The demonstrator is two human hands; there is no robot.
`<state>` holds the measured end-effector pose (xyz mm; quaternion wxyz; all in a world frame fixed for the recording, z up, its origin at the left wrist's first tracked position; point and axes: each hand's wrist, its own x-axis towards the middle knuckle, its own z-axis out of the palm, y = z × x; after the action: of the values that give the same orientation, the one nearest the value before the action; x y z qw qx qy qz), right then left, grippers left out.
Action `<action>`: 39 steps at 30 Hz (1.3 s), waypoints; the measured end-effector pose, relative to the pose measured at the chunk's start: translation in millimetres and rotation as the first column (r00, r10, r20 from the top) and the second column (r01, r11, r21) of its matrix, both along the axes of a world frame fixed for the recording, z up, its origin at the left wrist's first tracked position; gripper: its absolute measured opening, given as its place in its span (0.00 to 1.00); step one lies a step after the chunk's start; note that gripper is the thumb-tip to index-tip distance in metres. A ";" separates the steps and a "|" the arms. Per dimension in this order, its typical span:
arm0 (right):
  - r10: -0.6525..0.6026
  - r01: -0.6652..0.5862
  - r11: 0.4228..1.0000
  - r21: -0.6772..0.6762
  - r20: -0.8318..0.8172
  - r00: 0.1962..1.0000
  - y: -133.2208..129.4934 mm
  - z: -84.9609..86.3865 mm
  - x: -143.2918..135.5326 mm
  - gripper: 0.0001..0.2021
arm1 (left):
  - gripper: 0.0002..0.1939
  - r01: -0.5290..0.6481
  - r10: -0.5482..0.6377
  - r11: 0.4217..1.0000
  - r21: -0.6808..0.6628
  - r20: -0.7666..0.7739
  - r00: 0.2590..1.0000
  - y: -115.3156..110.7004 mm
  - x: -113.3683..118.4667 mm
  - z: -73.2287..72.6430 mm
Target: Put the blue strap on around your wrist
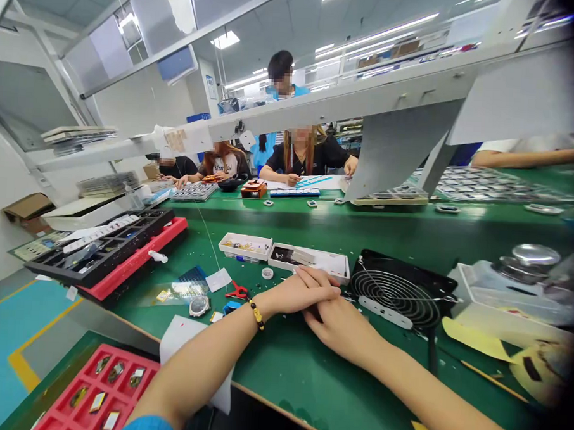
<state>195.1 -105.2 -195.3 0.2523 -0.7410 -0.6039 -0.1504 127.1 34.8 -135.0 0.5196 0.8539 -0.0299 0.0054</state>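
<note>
Two hands lie one over the other on the green bench (290, 367): your left hand (293, 294) rests across your right hand (342, 325). You show no tool in either; the palms are hidden, so I cannot tell whether something small sits beneath them. Your fingertips are at the near edge of the white tray (335, 263), touching or just short of it; the view does not settle which. The tray holds a grey block (303, 257) and stands end to end with a white box (261, 257) of small yellow parts.

If you slide your hands forward as they are, you could nudge the tray into that box and jostle the loose parts. To the right of the tray sits the fan (400, 296); I cannot tell if it is spinning, but if it runs, light bits nearby could be blown about. Your bracelet (258, 315) is near the red-handled tool (237, 291), so a careless sweep of that wrist could catch it. Likewise, your left forearm passes above the pink tray (78, 374) and beside a white sheet (179, 337); dropping your elbow could disturb either.
</note>
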 end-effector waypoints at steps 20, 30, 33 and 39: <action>-0.059 0.048 0.990 0.134 0.079 0.995 -8.2 20.0 -4.8 0.42 | 0.25 -0.054 0.043 0.997 0.047 0.209 0.977 -3.4 -3.0 -2.6; -0.015 0.008 0.981 0.194 0.034 0.999 -12.1 24.6 -3.9 0.39 | 0.23 -0.024 0.048 0.993 -0.113 0.214 0.976 -12.7 -6.6 3.4; 0.021 -0.021 0.976 0.218 0.002 1.000 -11.6 25.8 -5.5 0.35 | 0.23 0.014 0.026 0.979 -0.204 0.190 0.982 -15.9 -7.1 4.5; 0.058 -0.044 0.974 0.222 -0.060 0.996 -11.8 26.4 -7.1 0.26 | 0.30 0.040 -0.051 0.976 -0.214 -0.048 0.998 -14.1 -8.6 11.0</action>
<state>188.0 -117.0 -169.0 0.3564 -0.6973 -0.5936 -0.1853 118.5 20.7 -124.0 0.6086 0.7923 -0.0350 -0.0260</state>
